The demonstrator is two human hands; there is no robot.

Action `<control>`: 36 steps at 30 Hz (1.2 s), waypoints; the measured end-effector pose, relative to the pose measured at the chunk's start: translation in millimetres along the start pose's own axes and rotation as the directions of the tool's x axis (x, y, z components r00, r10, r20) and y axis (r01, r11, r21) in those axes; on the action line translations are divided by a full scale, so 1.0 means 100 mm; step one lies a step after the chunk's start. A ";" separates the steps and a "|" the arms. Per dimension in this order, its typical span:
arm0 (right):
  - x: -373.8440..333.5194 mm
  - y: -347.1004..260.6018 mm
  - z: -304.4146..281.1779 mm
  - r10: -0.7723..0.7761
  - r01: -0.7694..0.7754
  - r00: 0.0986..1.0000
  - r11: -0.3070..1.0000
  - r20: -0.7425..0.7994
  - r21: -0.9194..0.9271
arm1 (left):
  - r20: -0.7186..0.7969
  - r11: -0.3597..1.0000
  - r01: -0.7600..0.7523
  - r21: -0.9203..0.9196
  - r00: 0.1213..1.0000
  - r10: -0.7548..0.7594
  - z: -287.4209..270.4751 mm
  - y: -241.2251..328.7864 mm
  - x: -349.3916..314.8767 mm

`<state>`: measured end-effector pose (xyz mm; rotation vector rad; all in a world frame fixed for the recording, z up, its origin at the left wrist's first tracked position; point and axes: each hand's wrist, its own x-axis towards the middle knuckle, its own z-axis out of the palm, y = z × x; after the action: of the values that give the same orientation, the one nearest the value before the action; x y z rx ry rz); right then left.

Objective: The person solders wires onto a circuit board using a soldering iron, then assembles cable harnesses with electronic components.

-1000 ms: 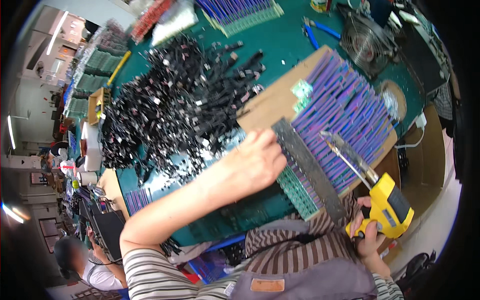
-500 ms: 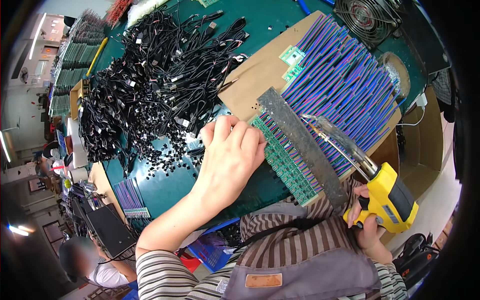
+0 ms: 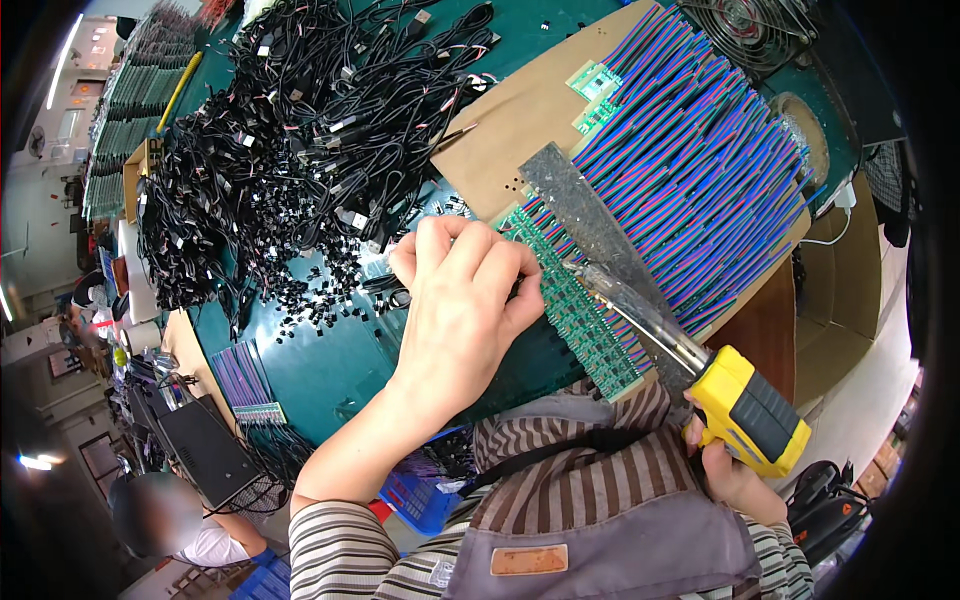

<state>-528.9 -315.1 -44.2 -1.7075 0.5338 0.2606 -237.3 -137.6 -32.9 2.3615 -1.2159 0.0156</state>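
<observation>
My right hand (image 3: 728,472) grips a yellow-and-black soldering gun (image 3: 755,410). The gun's metal tip reaches over a row of green circuit boards (image 3: 592,340). My left hand (image 3: 455,320) is closed in a pinch beside the upper left end of that row; whatever lies between its fingers is hidden. A dark flat metal bar (image 3: 612,235) rests across the multicoloured wires (image 3: 690,180) that run from the boards. Beneath them lies a brown cardboard sheet (image 3: 515,110).
A heap of black cables (image 3: 340,110) with metal plugs fills the far left of the green table, with small black parts (image 3: 300,290) scattered before it. A fan (image 3: 750,35) stands at the far right. Another person (image 3: 160,520) sits at lower left.
The soldering gun has moved left and nearer, its tip passing from above the wires and bar to over the boards. My left hand stays closed by the row's end, slightly shifted.
</observation>
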 end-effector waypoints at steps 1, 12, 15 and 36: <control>0.00 0.01 0.00 0.002 -0.002 1.000 1.000 -0.002 0.000 | 0.004 1.000 0.001 0.003 1.000 -0.001 -0.01 0.01 0.01; 0.18 -0.21 0.08 -0.192 0.180 0.960 0.981 -0.204 -0.079 | -0.010 0.998 -0.040 -0.049 0.999 0.040 0.05 -0.02 0.00; 0.20 -0.22 0.08 -0.252 0.222 0.943 0.963 -0.219 -0.154 | -0.023 0.999 0.005 -0.031 1.000 -0.006 0.04 0.00 0.01; 0.21 -0.40 0.19 -0.092 0.142 0.963 0.972 -0.255 0.185 | -0.032 0.999 -0.020 -0.043 0.999 0.019 0.02 -0.02 0.01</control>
<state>-489.1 -296.2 -23.3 -1.5736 0.6155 -0.0906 -235.5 -138.6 -35.7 2.3034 -1.2124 0.0324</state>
